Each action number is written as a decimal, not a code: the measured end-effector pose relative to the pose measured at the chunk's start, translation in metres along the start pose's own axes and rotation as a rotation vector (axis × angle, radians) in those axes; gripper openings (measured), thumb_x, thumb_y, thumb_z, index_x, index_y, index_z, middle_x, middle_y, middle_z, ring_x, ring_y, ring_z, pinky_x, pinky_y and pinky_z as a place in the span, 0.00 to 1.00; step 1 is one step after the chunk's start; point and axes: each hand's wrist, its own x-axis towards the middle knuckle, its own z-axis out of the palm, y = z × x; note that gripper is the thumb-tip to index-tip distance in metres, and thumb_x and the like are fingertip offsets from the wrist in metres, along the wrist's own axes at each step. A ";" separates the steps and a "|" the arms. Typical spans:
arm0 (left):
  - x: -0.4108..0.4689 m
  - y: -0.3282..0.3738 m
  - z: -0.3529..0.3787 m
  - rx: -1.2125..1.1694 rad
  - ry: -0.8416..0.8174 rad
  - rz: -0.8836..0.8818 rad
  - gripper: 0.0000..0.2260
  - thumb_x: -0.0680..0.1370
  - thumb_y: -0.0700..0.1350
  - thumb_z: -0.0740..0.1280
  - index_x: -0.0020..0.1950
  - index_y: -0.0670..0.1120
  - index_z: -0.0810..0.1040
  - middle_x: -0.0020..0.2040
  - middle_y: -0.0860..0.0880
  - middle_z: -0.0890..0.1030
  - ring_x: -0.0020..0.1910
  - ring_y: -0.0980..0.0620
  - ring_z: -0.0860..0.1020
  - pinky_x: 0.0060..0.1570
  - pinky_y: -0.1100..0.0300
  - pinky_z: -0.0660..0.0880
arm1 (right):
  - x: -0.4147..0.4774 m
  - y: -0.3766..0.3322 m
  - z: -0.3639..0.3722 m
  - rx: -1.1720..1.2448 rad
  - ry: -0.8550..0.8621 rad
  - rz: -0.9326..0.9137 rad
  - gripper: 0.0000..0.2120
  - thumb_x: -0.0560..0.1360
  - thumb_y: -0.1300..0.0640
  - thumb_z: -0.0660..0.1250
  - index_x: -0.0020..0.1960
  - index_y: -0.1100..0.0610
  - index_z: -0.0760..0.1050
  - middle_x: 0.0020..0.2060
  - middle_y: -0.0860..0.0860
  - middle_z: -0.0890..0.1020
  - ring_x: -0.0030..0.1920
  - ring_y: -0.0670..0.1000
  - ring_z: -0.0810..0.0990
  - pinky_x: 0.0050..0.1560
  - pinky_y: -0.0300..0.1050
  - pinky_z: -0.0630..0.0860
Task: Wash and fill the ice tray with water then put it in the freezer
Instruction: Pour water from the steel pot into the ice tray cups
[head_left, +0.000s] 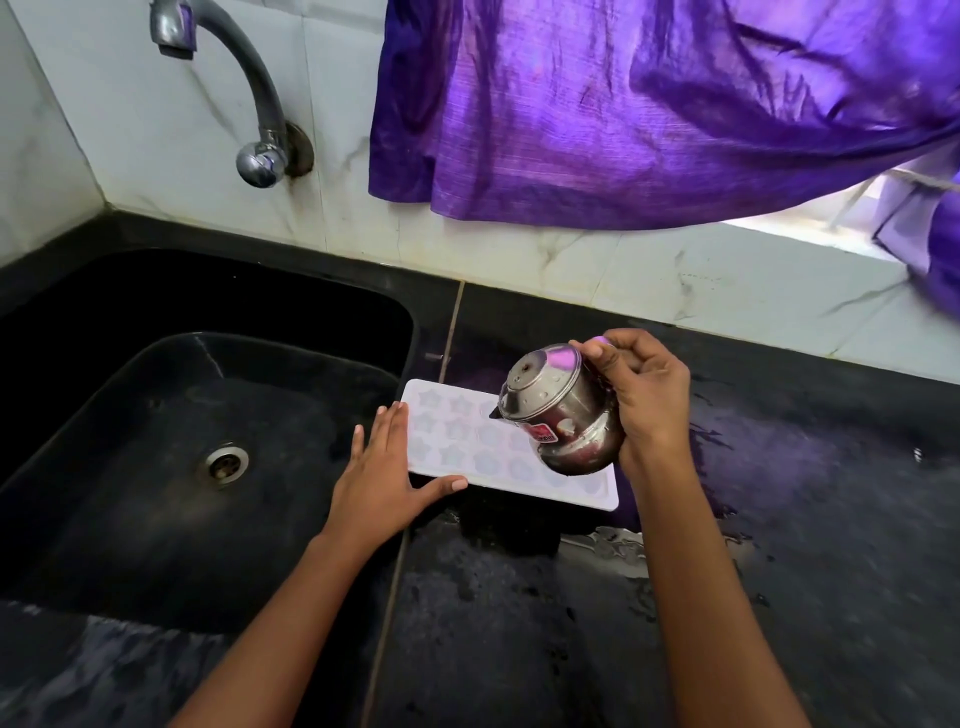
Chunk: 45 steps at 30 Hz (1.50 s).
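**Black worktop, pouring under way**

Black worktop (779, 519) beside the sink (156, 415) carries the ice tray (457, 441). The left hand (384, 478) lies flat, fingers together, steadying it. The right hand (644, 400) clamps a tilted steel pot (561, 410); pouring too fast could overflow the cups.

counter (779, 519) right clear (seemingly), pot (563, 415) overhanging tray (457, 441)

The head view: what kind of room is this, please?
Most likely a home kitchen. A black sink is set into a dark stone counter, a wall tap sits on pale tiles above it, and a white ice tray lies beside the sink.
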 end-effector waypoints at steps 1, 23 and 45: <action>0.000 0.001 0.000 0.002 0.000 -0.002 0.49 0.69 0.67 0.64 0.77 0.43 0.45 0.78 0.48 0.48 0.71 0.60 0.39 0.72 0.56 0.39 | 0.000 0.000 0.003 0.005 -0.011 0.000 0.08 0.68 0.68 0.71 0.38 0.57 0.75 0.27 0.46 0.83 0.32 0.42 0.81 0.37 0.33 0.76; -0.004 0.006 -0.006 -0.018 -0.016 -0.025 0.48 0.70 0.67 0.64 0.77 0.44 0.43 0.78 0.49 0.47 0.70 0.60 0.38 0.72 0.55 0.40 | 0.006 -0.002 0.023 -0.248 -0.137 -0.118 0.06 0.65 0.58 0.76 0.35 0.50 0.79 0.31 0.48 0.84 0.39 0.51 0.83 0.47 0.48 0.79; -0.002 0.005 -0.005 0.002 -0.006 -0.023 0.48 0.69 0.68 0.63 0.77 0.45 0.44 0.78 0.48 0.47 0.76 0.52 0.42 0.72 0.54 0.41 | 0.014 -0.017 0.026 -0.348 -0.164 -0.230 0.07 0.66 0.58 0.76 0.37 0.50 0.78 0.32 0.46 0.84 0.40 0.50 0.84 0.49 0.54 0.80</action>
